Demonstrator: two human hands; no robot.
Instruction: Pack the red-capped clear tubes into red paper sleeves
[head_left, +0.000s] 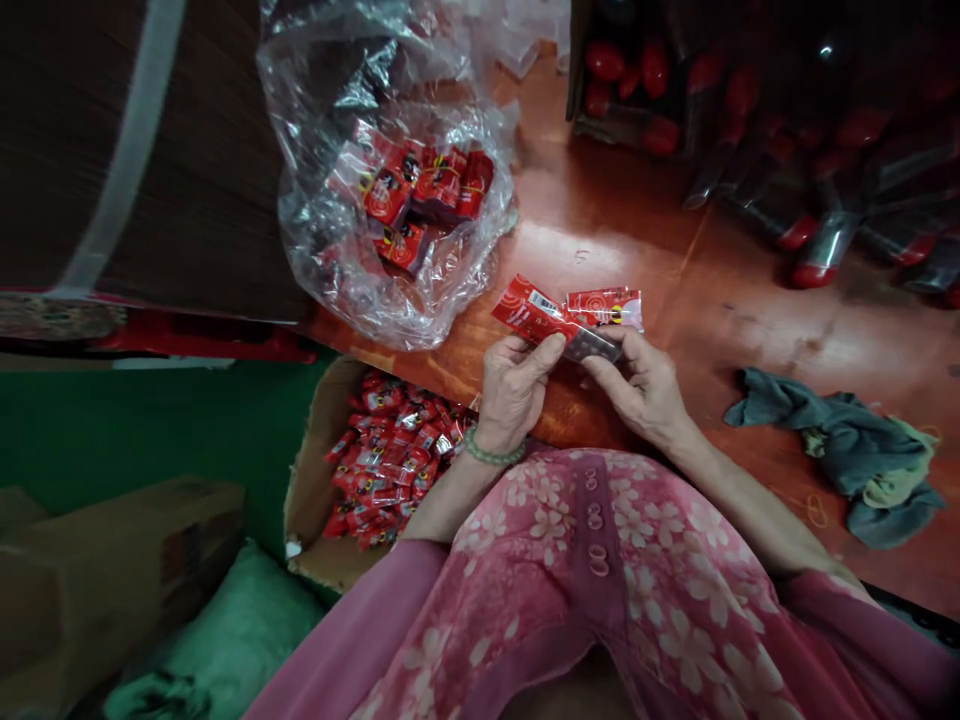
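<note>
Both hands meet over the table in front of my lap. A small red printed packet (534,306) with a white barcode lies across my fingers, its dark, see-through end pointing right. My left hand (516,385), with a green bead bracelet at the wrist, pinches its lower edge between thumb and fingers. At the dark end, the thumb and fingers of my right hand (637,380) are closed on the same packet. Just behind the right fingers is a second red packet (600,303) with a pinkish end; whether it touches them I cannot tell.
A clear plastic bag (457,290) with banded bundles of red packets stands at the back left. Below the table edge, a cardboard box (315,500) holds many loose red packets. Red-capped clear tubes (825,250) lie back right. A grey-green cloth (840,430) rests at right.
</note>
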